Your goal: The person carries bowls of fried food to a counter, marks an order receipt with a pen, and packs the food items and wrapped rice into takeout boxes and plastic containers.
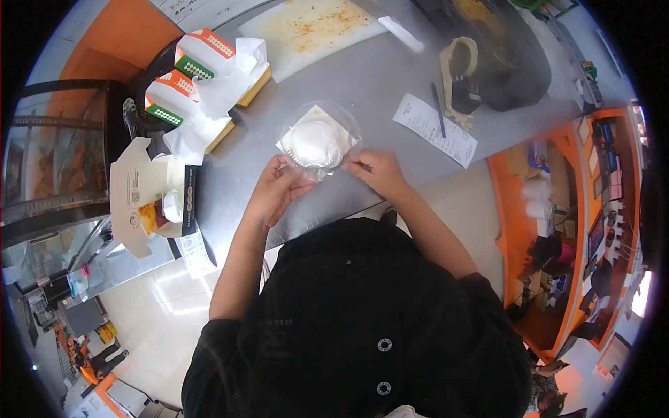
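Note:
A round white item [315,142] sits on a white paper square inside clear plastic wrap [344,117] on the metal table. What the white item is, I cannot make out. At the near left edge of the plastic, my left hand [277,189] is closed on it, thumb against fingers. On the near right, my right hand [380,173] pinches the plastic's edge between thumb and fingertips.
Orange, green and white boxes [206,52] lined with paper stand at the upper left. Below them is an open carton [136,202] with food. A stained cutting board [293,42], a receipt [437,129] with a black pen, and a tape roll [460,59] lie further off.

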`<state>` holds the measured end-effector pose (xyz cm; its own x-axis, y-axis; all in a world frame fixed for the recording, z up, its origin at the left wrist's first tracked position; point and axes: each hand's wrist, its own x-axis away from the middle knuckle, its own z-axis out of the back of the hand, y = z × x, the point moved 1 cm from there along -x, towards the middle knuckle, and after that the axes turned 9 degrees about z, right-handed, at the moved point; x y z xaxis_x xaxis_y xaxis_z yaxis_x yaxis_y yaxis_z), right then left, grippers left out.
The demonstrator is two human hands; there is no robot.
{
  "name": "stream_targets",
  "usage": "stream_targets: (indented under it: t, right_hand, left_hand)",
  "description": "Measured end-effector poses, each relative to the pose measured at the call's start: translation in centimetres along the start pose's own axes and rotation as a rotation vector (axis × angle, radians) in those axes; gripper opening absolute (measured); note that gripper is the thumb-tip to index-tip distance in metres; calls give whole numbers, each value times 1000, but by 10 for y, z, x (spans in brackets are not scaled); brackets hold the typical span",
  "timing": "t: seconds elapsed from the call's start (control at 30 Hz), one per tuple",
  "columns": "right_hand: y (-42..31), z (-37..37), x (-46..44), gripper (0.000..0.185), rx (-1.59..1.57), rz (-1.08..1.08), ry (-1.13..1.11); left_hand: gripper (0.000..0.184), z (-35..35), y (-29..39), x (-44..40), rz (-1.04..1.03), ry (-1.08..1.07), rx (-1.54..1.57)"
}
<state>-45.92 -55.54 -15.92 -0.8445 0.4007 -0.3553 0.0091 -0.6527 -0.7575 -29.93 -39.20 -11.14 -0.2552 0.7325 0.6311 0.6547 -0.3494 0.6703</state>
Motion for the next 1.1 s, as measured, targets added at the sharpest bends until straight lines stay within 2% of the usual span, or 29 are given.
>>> stream_targets:
  t: [0.07, 0.2, 0.27, 0.3, 0.37, 0.4, 0.47, 0.5, 0.6, 0.63, 0.77, 0.97, 1.07, 1.1]
  right_hand:
    - [1, 0, -2, 18, 64, 36, 15]
    - [-5, 6, -7, 20, 246, -86, -40]
    - [-4, 10, -6, 24, 274, -122, 9]
    - [-3, 13, -6, 28, 173, -187, 30]
    - [-2, 19, -6, 34, -35, -315, 74]
    - [-3, 19, -5, 40, -253, -449, 70]
    - [-13, 13, -3, 54, -693, -702, 61]
    - [-20, 8, -4, 59, -758, -735, 45]
    - [-44, -9, -9, 70, -900, -817, 22]
    - [-50, -11, -13, 72, -908, -834, 25]
    - [-43, -12, -9, 74, -953, -814, 141]
    - [-17, 52, -3, 67, -824, -616, 238]
    - [15, 100, -17, 63, -929, -554, 83]
    - [32, 105, -23, 61, -1014, -566, 94]
  left_hand:
    - [24, 1, -1, 0, 4, 13, 18]
    - [23, -2, -3, 2, -6, 76, 49]
    - [23, 4, 1, 8, 44, -13, -69]
    - [22, 12, 6, 9, 66, -57, -129]
    - [26, 49, 20, 5, 86, -14, -414]
    - [28, 61, 26, 1, 93, 6, -558]
    - [39, 65, 43, -14, -69, 190, -554]
    - [45, 64, 51, -22, -150, 282, -549]
    - [60, 47, 53, -53, -141, -1, -244]
    - [64, 41, 49, -59, -66, -96, -224]
    - [60, 13, 33, -64, -117, -248, -202]
    - [57, -61, 17, -70, -220, -172, -110]
    - [55, -86, 12, -111, -228, -145, -59]
    - [54, -92, 12, -124, -199, -130, -88]
